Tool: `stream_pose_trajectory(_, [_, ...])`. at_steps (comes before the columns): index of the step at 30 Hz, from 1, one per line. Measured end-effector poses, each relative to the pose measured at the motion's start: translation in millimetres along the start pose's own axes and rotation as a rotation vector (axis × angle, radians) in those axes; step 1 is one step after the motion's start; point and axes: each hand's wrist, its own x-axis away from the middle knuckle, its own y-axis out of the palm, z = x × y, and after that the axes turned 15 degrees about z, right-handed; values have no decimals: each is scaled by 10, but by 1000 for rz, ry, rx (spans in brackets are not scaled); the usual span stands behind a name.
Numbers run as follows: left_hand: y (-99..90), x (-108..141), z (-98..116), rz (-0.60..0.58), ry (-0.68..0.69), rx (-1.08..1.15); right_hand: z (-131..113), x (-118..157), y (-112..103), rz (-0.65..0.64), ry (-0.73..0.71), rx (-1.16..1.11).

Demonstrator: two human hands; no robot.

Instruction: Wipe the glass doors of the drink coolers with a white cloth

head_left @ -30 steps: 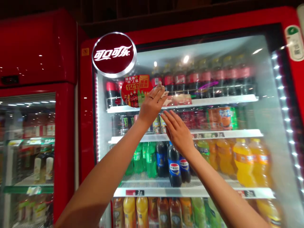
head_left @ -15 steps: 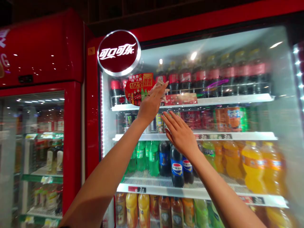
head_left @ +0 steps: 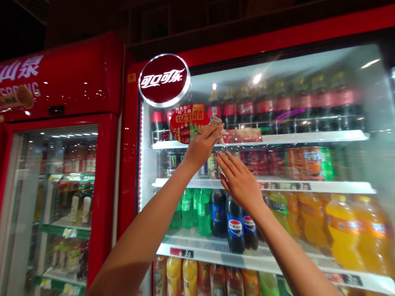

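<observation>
In front of the glass door of a lit drinks cooler, my left hand is pressed on a crumpled pale cloth or tissue, its fingers together and pointing up to the right. Most of the cloth is hidden under the fingers. Just left of it is a red promotional sticker on the glass. My right hand is a little lower and to the right, fingers stretched out with nothing in them. Whether its fingertips touch the glass I cannot tell.
Behind the glass, shelves hold cola bottles, cans, green bottles, Pepsi bottles and orange drinks. A round lit sign sits at the door's upper left. Another red cooler stands to the left.
The view has shifted, so the coolers appear lower and further right. My left hand and the cloth have moved down across the glass. My right hand remains below and to the right, still spread.
</observation>
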Motion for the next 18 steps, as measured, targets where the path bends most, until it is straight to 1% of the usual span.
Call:
stream_pose_trajectory(2, [3,-43,-22,-42,50,-14,1,3,5,8,-6,16])
stream_pose_trajectory(3, [3,-73,-65,-36,58,-29,0,4,5,10,-8,26])
stream_pose_trajectory(4, [-1,-95,-118,-10,52,-47,-1,4,3,9,-11,34])
stream_pose_trajectory(6, [-22,-80,-220,84,7,-85,-4,2,-3,1,-18,48])
stream_pose_trajectory(8, [-51,25,-263,179,-50,-107,-6,-1,-12,-20,-30,70])
stream_pose_trajectory(10, [-76,172,-229,213,-83,-97,-5,-4,-18,-39,-43,92])
stream_pose_trajectory(12, [-91,272,-156,185,-82,-52,-2,-6,-20,-49,-50,104])
stream_pose_trajectory(13, [-93,284,-126,156,-72,-19,-1,-6,-20,-51,-51,106])
stream_pose_trajectory(15, [-94,224,-115,101,-58,53,0,-7,-20,-54,-50,113])
stream_pose_trajectory(17, [-98,101,-184,77,-79,96,-4,-10,-22,-64,-48,121])
stream_pose_trajectory(18, [-103,44,-241,82,-105,98,-8,-11,-23,-68,-46,126])
